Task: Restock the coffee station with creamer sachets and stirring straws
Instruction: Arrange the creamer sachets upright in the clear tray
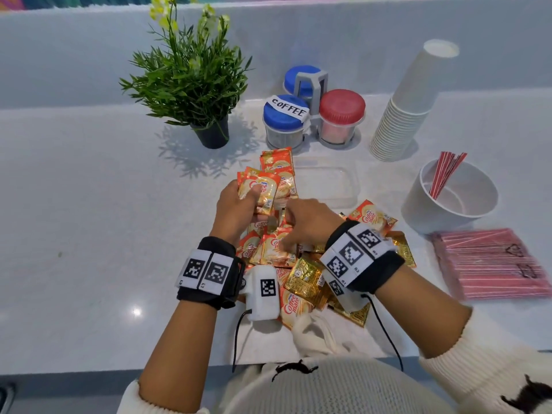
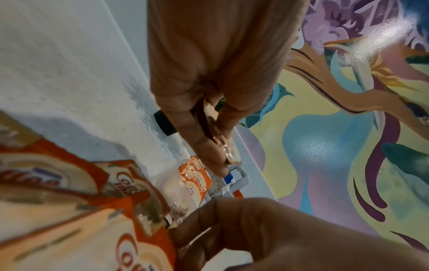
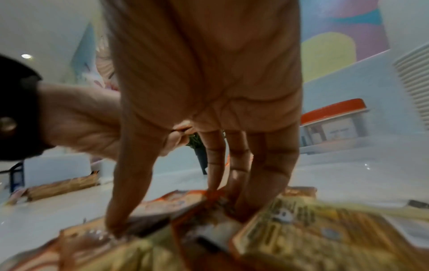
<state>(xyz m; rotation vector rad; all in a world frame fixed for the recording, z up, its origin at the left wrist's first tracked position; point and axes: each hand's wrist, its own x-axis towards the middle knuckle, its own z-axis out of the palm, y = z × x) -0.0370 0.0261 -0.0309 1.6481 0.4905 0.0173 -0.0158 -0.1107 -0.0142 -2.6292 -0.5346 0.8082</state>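
Creamer sachets [image 1: 301, 264] are all over the middle of the desk [image 1: 89, 219] near its front edge, a loose overlapping heap of orange-and-cream packets with gold backs showing where some have flipped over. Looks like we're in the gathering step: the left hand [image 1: 236, 207] has its fingers curled round a fanned bunch of sachets [image 1: 263, 186] held up over the pile, and the right hand [image 1: 304, 219] is down in the heap, fingers reaching out straight and fingertips pressing on a packet, nothing clearly pinched yet as far as I can tell. Just past the pile, toward the back edge, sits a clear tray [image 1: 328, 180] which I'd guess is where the bunch ends up. Next move probably calls for getting one slippery packet off the heap without dragging its neighbours, then squaring the stack so it fits the tray. Stirring straws haven't really been dealt with: a few red ones [image 1: 445, 174] stand in the white tub [image 1: 448, 210] toward the right edge, and the sealed pink pack [image 1: 490, 261] lies flat beside it.
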